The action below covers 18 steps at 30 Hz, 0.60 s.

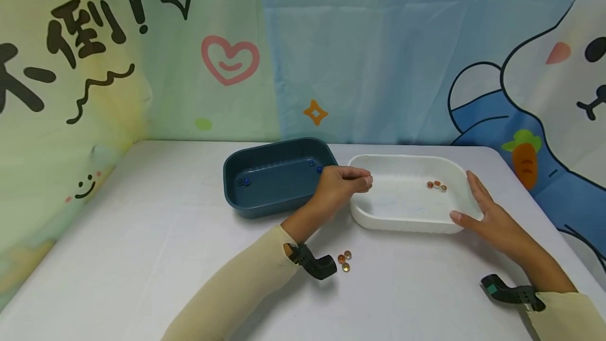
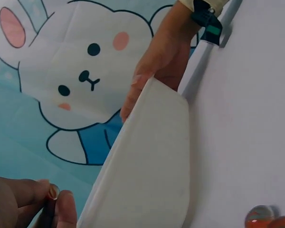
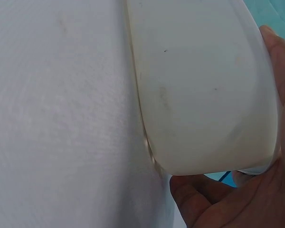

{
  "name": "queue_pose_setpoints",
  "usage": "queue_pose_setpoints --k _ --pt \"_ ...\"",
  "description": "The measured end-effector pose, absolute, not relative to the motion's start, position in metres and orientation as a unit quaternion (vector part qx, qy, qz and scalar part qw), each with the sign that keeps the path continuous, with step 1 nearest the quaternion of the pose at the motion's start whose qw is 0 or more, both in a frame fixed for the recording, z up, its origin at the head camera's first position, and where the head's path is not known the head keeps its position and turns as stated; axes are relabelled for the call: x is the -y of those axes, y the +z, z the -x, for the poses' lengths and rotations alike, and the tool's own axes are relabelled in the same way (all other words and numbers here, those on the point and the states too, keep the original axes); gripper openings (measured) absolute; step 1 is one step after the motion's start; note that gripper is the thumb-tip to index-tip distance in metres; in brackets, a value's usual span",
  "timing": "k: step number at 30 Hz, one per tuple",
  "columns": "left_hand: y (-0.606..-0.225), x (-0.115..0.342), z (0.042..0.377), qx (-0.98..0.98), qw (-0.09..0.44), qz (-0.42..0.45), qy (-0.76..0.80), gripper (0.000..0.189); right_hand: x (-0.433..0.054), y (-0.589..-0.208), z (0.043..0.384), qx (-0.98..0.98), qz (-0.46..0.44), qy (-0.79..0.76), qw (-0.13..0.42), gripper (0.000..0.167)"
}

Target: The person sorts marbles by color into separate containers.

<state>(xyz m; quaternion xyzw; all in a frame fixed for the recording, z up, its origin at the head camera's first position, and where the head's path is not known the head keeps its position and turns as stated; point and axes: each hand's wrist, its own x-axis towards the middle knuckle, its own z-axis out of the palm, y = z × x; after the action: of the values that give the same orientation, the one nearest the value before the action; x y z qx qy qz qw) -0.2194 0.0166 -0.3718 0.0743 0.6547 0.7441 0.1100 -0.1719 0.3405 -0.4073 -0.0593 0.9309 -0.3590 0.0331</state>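
My left hand (image 1: 343,186) is over the left end of the white tray (image 1: 402,224), thumb and fingertips pinching a small glass marble (image 2: 53,192). At the tray's right end, my right hand (image 1: 497,222) holds it, with the thumb at the near rim and the fingers along the end wall. Three orange marbles (image 1: 437,184) lie together inside the tray toward its right side. On the table, nearer to me and below the left wrist, sit three more orange and amber marbles (image 1: 346,267).
Left of the white tray stands a dark blue tray (image 1: 265,210) holding several blue marbles (image 1: 243,182); my left forearm crosses its near right corner. A white cloth covers the table (image 1: 142,257). Behind it hangs a printed curtain (image 1: 379,67).
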Motion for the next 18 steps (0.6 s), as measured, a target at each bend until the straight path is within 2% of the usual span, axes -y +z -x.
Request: queue_pose_setpoints --k 7,13,18 --pt "-0.368 -0.016 0.228 -0.649 0.133 -0.067 0.746 0.021 -0.341 -0.407 0.173 -0.932 0.061 -0.356 0.034 0.099" --pt "-0.366 -0.016 0.231 -0.695 0.134 -0.092 0.7 0.038 -0.341 -0.406 0.173 -0.931 0.058 -0.358 0.039 0.099" --pt "-0.366 -0.015 0.23 -0.693 0.143 -0.095 0.7 0.032 -0.341 -0.407 0.173 -0.932 0.055 -0.356 0.041 0.099"
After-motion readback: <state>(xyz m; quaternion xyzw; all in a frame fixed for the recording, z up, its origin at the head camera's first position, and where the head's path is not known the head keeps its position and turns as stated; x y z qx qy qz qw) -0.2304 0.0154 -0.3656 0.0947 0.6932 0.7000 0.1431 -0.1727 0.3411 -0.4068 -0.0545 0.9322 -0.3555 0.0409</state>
